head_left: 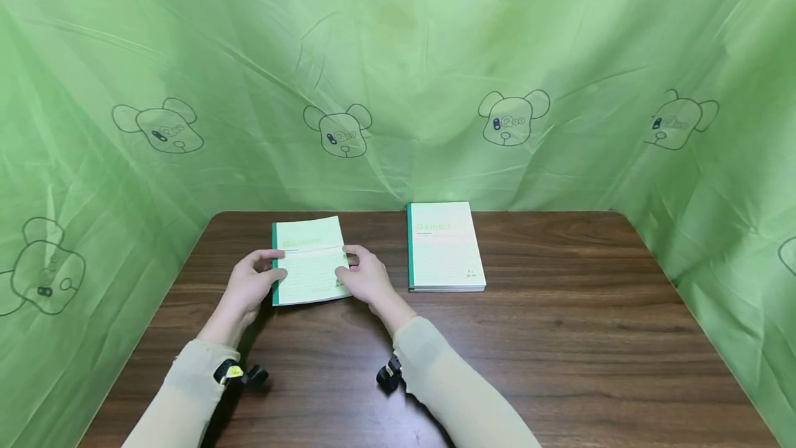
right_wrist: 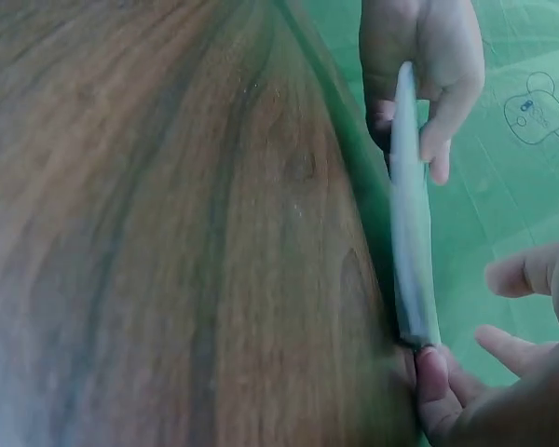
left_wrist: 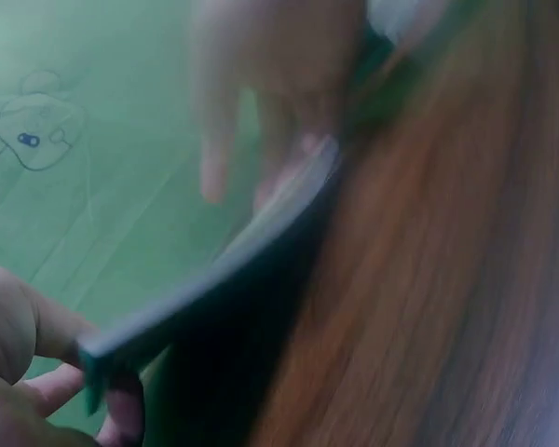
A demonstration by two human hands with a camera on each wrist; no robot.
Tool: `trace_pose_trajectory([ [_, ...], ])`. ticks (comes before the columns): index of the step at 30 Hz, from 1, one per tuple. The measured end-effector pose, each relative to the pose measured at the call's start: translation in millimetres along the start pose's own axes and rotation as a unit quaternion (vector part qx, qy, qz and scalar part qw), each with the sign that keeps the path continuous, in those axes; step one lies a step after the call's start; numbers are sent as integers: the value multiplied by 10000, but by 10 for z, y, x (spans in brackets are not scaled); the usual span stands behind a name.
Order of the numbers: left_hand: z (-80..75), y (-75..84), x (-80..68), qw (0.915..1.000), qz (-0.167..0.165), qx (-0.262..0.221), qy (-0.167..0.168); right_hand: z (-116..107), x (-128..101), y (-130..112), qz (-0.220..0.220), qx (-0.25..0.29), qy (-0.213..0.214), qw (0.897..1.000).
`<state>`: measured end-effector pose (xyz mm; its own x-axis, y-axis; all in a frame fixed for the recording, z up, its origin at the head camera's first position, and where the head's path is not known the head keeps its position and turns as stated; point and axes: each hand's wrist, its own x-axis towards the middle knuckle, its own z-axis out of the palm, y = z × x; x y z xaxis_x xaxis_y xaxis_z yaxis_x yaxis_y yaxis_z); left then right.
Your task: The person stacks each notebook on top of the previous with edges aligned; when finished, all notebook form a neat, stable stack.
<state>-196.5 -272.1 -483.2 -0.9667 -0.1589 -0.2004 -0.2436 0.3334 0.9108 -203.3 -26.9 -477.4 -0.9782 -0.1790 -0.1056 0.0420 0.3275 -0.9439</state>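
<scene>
A pale green notebook (head_left: 311,269) with a dark green spine is held just above the left part of the table, its cover slightly bowed. My left hand (head_left: 251,281) pinches the spine side, thumb on the cover. My right hand (head_left: 368,276) grips the opposite edge, its thumb also on the cover. In the left wrist view the notebook's edge (left_wrist: 224,270) is blurred and stands off the wood. Seen from the right wrist, the notebook (right_wrist: 410,223) spans edge-on between both hands. The fingers beneath it are partly hidden.
A matching notebook, or a small stack of them (head_left: 444,247), lies to the right near the back edge of the brown wooden table (head_left: 547,337). Green curtain (head_left: 410,75) printed with bear heads surrounds the table at the back and sides. A black wrist device (head_left: 390,373) sits at the right cuff.
</scene>
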Motion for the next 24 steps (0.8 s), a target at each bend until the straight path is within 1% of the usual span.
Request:
trace_pose_trajectory([
  [2,16,24,-20,9998,30,-124,-130,-31,-8,19,15,38,15,10000],
  [5,24,71,-51,9991,191,-278,-259,-72,-16,58,21,45,74,10000],
  [7,21,111,-71,9981,274,-511,-198,-108,-29,66,35,102,72,9999],
  [11,11,198,-87,9938,370,-1043,-97,-184,-38,68,115,425,3,9990],
  [14,11,251,-75,9903,361,-1323,-212,-230,-24,85,111,627,-6,9980],
  [17,31,275,-62,9889,286,-1416,-359,-290,-26,93,-38,826,-72,9965],
  [19,41,275,-59,9895,217,-1364,-427,-338,-33,99,-167,937,-169,9953],
  [22,66,273,-64,9902,166,-1279,-530,-435,-48,106,-241,1111,-290,9931],
  [24,100,279,-69,9890,161,-1343,-598,-520,-65,110,-254,1169,-299,9924],
])
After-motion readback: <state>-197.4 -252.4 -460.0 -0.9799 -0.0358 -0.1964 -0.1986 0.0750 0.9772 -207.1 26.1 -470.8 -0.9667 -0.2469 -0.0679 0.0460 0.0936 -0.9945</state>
